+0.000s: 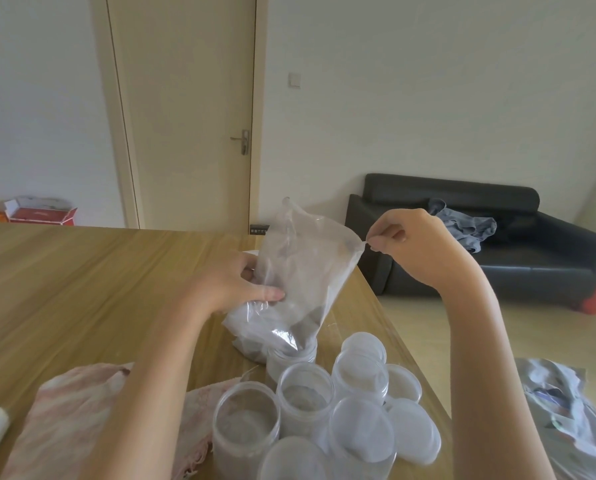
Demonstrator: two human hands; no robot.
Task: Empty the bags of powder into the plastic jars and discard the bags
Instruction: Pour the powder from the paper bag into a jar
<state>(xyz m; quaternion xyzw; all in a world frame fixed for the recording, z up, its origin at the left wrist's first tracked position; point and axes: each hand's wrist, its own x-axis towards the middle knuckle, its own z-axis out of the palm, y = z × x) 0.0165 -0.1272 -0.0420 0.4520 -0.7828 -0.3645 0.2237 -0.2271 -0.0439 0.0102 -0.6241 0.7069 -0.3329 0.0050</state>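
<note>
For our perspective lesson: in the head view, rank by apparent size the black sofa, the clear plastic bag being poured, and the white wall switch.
Largest to smallest as they look:
1. black sofa
2. clear plastic bag, nearer the camera, so true sizes differ more
3. white wall switch

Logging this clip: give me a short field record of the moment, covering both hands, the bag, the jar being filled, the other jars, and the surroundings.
left hand: grips the bag's side
right hand: pinches the bag's upper corner, lifting it
bag: clear plastic, tilted, mouth down in a jar, grey powder at its low end
jar being filled: open, under the bag
other jars: clustered nearer the camera; two open with powder inside, others lidded
table: wooden, with a pink cloth
background: closed door, black sofa
</note>
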